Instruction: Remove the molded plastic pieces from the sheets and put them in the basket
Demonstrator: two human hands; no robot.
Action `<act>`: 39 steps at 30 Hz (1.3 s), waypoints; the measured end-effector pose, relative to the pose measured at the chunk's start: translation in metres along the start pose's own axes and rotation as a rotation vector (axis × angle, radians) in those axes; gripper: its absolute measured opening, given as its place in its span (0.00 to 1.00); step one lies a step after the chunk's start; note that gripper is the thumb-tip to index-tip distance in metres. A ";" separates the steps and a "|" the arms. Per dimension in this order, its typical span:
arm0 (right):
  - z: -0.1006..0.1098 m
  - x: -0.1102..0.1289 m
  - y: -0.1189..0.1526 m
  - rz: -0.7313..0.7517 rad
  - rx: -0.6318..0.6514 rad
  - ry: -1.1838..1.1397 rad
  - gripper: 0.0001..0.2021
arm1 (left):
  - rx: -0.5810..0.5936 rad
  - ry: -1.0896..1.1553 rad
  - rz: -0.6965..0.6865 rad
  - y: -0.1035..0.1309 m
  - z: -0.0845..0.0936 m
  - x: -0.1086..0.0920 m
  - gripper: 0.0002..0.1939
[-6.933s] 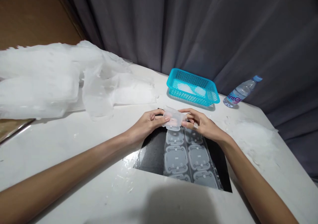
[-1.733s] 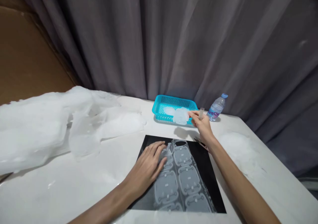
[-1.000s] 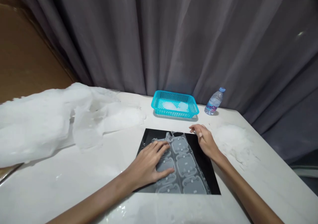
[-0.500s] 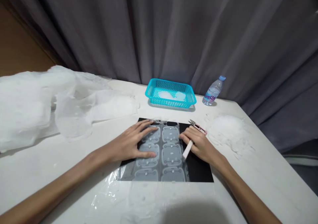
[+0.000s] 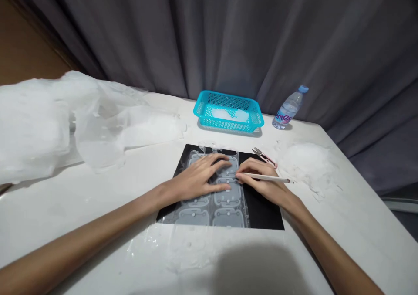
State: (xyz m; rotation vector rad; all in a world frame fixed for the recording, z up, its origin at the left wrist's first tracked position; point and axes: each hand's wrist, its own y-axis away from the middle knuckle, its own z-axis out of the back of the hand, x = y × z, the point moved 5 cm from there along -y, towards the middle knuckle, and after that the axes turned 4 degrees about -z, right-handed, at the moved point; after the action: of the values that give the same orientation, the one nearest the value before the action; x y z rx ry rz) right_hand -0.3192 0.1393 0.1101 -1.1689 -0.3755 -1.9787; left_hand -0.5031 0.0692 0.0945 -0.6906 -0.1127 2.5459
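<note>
My left hand (image 5: 205,176) lies flat with fingers spread on a clear plastic sheet (image 5: 227,218) moulded with rows of rounded-square shapes. Under the sheet is a black board (image 5: 263,212), and the sheet's near end runs past it onto the table. Between the fingers of my right hand (image 5: 261,177) is a slim white pen-like tool (image 5: 266,178). Its left end meets the sheet's right edge or hovers just over it; the tip is too small to make out. Small thread snips (image 5: 265,157) with pink handles lie just beyond my right hand.
A turquoise basket (image 5: 228,124) holding white pieces stands at the back, with a water bottle (image 5: 289,110) to its right. White thin scraps are heaped in a pile (image 5: 308,164) on the right. Large white translucent sheets (image 5: 94,125) cover the table's left. A grey curtain (image 5: 215,38) hangs behind.
My left hand has slid right across the sheet. In my right hand the white tool has swung from pointing down toward me to lying nearly level, its left end at the sheet. The view has shifted slightly.
</note>
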 end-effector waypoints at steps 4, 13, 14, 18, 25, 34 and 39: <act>-0.005 -0.002 0.001 -0.022 0.075 -0.021 0.06 | -0.016 0.002 0.022 0.002 -0.002 0.006 0.31; -0.010 0.005 -0.001 0.087 0.083 0.057 0.06 | -0.005 0.013 0.087 0.002 -0.006 0.007 0.38; -0.011 0.005 -0.001 0.093 0.083 0.072 0.06 | -0.009 0.021 0.089 0.003 -0.007 0.008 0.38; -0.014 0.003 -0.002 0.089 0.086 0.092 0.06 | -0.011 0.024 0.091 0.004 -0.008 0.009 0.39; -0.016 0.003 -0.001 0.112 0.087 0.132 0.06 | -0.023 0.042 0.084 0.002 -0.007 0.008 0.39; -0.016 0.012 0.004 0.210 0.120 0.352 0.08 | -0.015 0.011 0.079 0.002 -0.008 0.008 0.39; -0.008 0.005 0.006 0.122 0.097 0.220 0.06 | 0.001 0.021 0.090 0.002 -0.007 0.008 0.40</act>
State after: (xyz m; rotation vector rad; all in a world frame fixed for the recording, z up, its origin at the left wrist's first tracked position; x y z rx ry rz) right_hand -0.3204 0.1281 0.1089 -0.8815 -0.2760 -1.9360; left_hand -0.5064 0.0706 0.0841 -0.7377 -0.0752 2.6237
